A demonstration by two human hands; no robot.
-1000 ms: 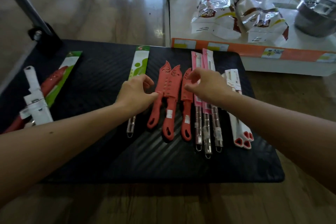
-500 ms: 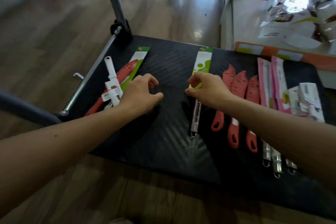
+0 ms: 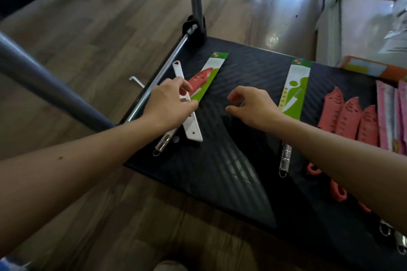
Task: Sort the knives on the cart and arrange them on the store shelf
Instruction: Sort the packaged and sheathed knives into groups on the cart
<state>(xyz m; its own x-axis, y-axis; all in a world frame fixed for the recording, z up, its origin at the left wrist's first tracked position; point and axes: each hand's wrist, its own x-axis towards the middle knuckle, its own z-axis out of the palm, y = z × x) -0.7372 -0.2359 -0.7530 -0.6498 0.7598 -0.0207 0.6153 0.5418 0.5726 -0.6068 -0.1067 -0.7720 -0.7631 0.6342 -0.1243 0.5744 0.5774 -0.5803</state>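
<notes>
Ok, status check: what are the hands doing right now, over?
Left hand pinching white knife, lying across a green-carded knife. Right hand empty, hovering over cart. Nothing blocking.

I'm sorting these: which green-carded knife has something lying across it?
The left green-carded knife: a white knife crosses it; the other green-carded knife lies alone.

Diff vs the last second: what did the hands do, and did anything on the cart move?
Left hand moved left from beside the red-sheathed knives to the cart's edge and now appears to pinch the white plastic-sheathed knife. Right hand left the pink-carded knives, touched the middle green-carded steel-handled knife, and now hovers empty just left of it. Knives look unmoved on the black cart deck.
</notes>
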